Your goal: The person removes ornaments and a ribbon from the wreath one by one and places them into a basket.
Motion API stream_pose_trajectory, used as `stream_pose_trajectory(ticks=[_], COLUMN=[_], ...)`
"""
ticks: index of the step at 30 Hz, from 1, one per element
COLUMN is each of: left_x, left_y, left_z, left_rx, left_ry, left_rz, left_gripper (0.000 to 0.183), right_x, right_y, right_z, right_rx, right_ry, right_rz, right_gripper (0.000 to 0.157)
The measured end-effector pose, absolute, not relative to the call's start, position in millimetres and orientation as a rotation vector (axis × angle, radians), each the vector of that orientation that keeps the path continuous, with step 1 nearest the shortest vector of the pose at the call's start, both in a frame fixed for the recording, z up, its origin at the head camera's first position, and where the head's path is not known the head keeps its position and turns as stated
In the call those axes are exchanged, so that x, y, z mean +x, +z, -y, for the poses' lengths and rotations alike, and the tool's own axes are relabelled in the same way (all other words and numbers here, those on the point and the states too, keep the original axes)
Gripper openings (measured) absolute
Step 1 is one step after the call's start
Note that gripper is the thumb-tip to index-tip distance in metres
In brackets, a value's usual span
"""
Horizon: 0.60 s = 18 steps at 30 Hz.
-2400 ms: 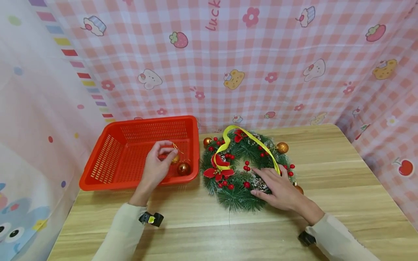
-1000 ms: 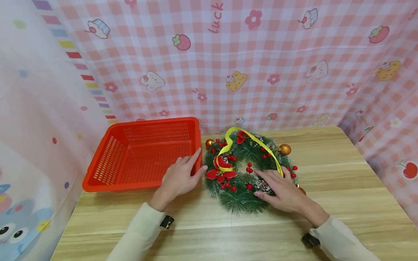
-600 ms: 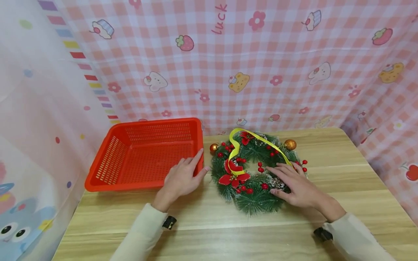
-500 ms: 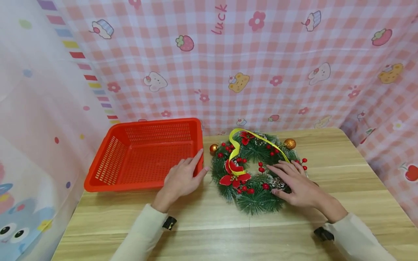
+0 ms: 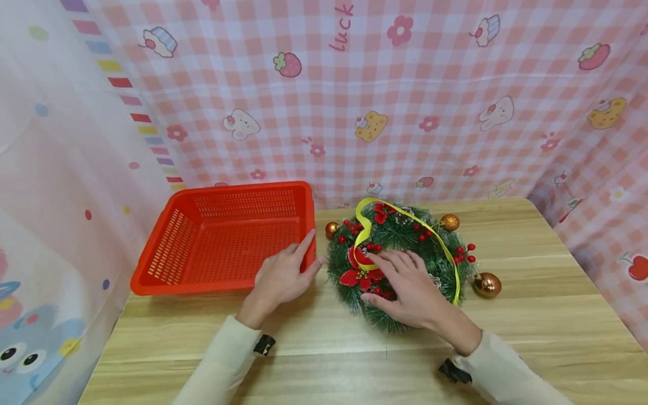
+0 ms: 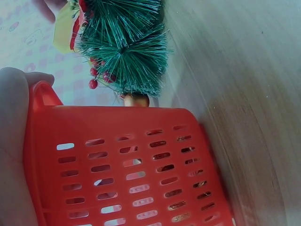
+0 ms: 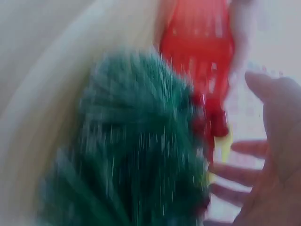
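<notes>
My left hand [image 5: 280, 281] rests on the right rim of the red plastic basket [image 5: 152, 259], index finger and thumb stretched out. The left wrist view has the slotted basket wall [image 6: 117, 174] close up, with gold glints behind the slots. Over the front left of a green Christmas wreath [image 5: 400, 230] is my right hand [image 5: 407, 287], fingers spread and slightly bent, fingertips by a red poinsettia [image 5: 349, 278]. The right wrist view is blurred, with the right hand [image 7: 277, 160] beside the needles. A yellow ribbon [image 5: 440, 242] loops across the wreath.
Round the wreath sit a shiny copper bauble [image 5: 487, 285] at the right, a glittery gold bauble [image 5: 450, 222] at the back right and a small gold bauble [image 5: 332, 229] at the left. Everything stands on a wooden table [image 5: 536, 315] before a pink checked curtain [image 5: 329, 101].
My left hand has gone from above the baubles in the basket to its rim. The wreath has shifted right. My right hand has since swept left across it, uncovering the copper bauble.
</notes>
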<state>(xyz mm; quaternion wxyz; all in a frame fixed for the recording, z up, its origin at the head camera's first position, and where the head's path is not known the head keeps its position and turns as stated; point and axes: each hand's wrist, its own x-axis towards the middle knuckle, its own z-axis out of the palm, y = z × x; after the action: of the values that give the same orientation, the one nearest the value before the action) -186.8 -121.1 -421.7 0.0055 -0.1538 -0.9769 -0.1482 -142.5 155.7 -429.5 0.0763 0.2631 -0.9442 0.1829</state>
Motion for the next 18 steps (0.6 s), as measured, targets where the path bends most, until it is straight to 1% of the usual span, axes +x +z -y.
stream_pose_trajectory(ticks=[5, 12, 18], left_x=[-186.7, -187.1, -186.7], left_y=[-422.3, -423.4, -423.4], left_z=[121.1, 120.1, 120.1], left_rx=[-0.467, -0.481, -0.484], left_ry=[-0.436, -0.405, -0.431], left_rz=[3.067, 3.076, 3.048], left_gripper=[0.068, 0.068, 0.067], right_x=[-145.7, -142.9, -141.9], right_y=[-442.1, -457.0, -463.5], right_z=[-129.9, -122.6, -127.1], right_rx=[0.682, 0.603, 0.662], right_ry=[0.445, 0.267, 0.21], right_rz=[2.84, 2.822, 2.755], right_gripper=[0.082, 0.078, 0.064])
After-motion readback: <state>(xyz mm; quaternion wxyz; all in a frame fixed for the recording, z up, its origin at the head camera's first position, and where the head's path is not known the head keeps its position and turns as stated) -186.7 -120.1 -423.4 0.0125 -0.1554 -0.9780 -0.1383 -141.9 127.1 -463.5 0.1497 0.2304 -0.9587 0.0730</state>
